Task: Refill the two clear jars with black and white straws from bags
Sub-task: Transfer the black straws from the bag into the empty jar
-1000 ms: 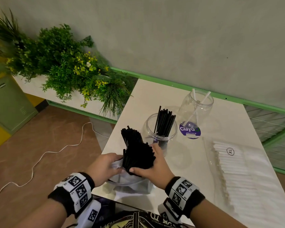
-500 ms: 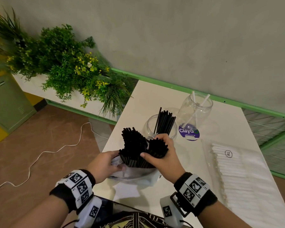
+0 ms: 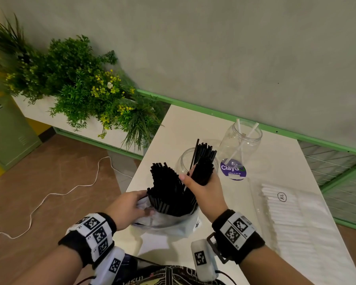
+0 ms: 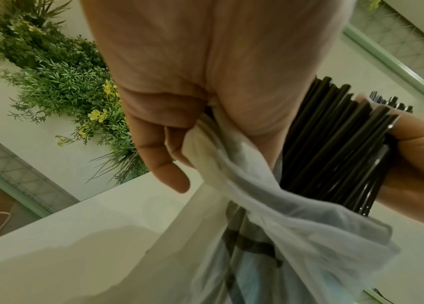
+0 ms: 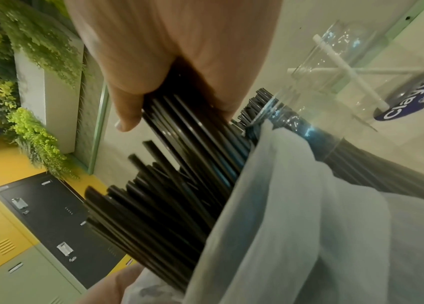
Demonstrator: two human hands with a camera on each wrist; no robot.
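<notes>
Left hand (image 3: 127,208) gripped the rim of the clear plastic bag (image 3: 169,223) at the white table's (image 3: 173,128) near edge, fingers curled. Right hand (image 3: 206,192) clenched round a bundle of black straws (image 3: 203,171), partly raised from that bag, before the black-straw jar (image 3: 185,161). Beyond: white-straw jar (image 3: 240,145); far right, bag of white straws (image 3: 292,221)

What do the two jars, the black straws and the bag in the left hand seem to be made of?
Two clear jars: glossy see-through plastic or glass; I cannot tell which. Thin black straws: smooth, probably plastic, with glints along them in the right wrist view. Crumpled translucent white bag: thin plastic film that folds softly.
</notes>
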